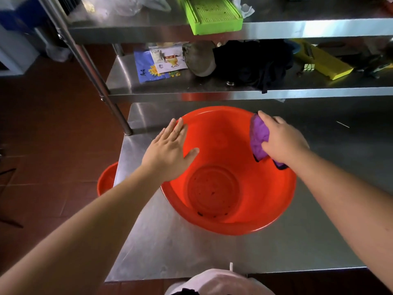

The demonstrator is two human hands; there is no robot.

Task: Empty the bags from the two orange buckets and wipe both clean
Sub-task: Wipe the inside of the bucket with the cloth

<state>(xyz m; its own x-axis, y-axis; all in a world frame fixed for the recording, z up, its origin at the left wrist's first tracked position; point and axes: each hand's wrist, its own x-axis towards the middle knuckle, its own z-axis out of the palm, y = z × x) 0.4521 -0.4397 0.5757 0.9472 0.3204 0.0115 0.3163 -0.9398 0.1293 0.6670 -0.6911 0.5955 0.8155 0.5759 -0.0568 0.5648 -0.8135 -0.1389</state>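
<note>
A large orange bucket stands on the steel table, tilted a little toward me. Dark specks lie on its bottom. My left hand rests flat with straight fingers on the bucket's left rim. My right hand grips a purple cloth and presses it against the inside of the right wall near the rim. A second orange bucket shows partly below the table's left edge, on the floor; its inside is mostly hidden.
Steel shelves rise behind the bucket, holding printed packets, a black cloth, a yellow tool and a green tray. A shelf post stands at the table's left rear. Red-brown tiled floor lies left.
</note>
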